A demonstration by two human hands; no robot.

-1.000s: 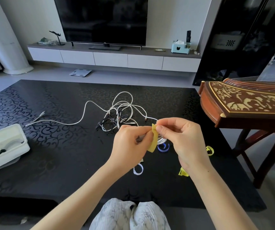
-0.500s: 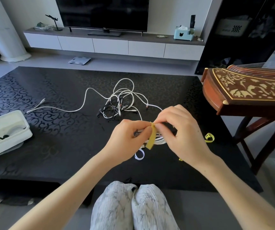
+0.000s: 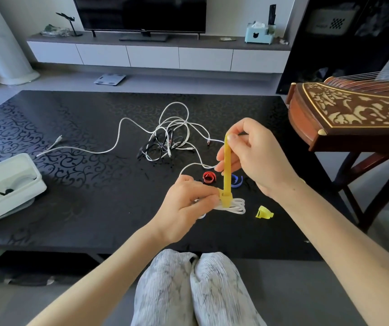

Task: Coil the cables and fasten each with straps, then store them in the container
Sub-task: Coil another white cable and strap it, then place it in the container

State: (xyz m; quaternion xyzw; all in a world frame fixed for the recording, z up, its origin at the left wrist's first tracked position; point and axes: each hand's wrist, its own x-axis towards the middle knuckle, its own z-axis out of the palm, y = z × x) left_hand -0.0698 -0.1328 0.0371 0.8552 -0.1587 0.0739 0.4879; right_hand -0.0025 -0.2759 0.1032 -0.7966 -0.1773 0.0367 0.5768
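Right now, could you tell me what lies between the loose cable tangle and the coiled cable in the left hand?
In the head view, a red strap lies between the tangle and the coiled cable, a blue strap beside it.

Nothing legible here. The television (image 3: 139,12) has a tiny logo at the centre of its lower bezel, too small to make out. The pale box (image 3: 325,22) in the dark cabinet's glass shows a faint line of print beside a checkered patch, blurred beyond reading, and the blue tissue box (image 3: 258,35) bears only a bear-face mark.
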